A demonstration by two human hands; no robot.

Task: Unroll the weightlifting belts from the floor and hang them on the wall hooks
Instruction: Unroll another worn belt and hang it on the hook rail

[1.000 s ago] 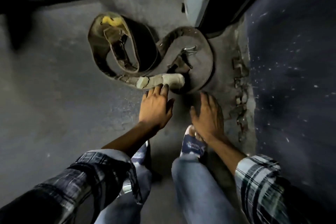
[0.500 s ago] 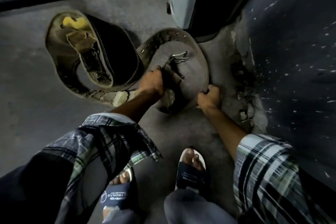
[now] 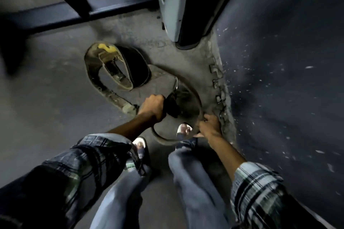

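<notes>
On the floor: worn weightlifting belt point(image 3: 193, 96) lifted partly off the grey concrete floor point(image 3: 55, 83), curved in a wide loop between both hands, just beside the dark wall point(image 3: 279, 80).
Left hand point(image 3: 153, 108): fingers clamped in a fist round the belt's dark buckle end; metal buckle point(image 3: 175, 84) jutting up beyond the knuckles.
Right hand point(image 3: 209, 126): fingers curled tight on the belt's outer edge, close to the cracked strip at the wall's foot.
Second belt point(image 3: 119, 69): lying coiled on the floor to the left, apart from both hands; black padded back upright on edge, yellow patch point(image 3: 106, 47) at the far rim, frayed pale tail point(image 3: 126, 108) ending just left of the left wrist.
Below the hands: two sandalled feet point(image 3: 184, 129) and blue jeans point(image 3: 195, 182), plaid sleeves point(image 3: 260, 191) on both forearms.
Behind: pale upright panel point(image 3: 171, 5) with a dark post beside it, and a dark metal floor rail point(image 3: 102, 3) crossing the top left.
</notes>
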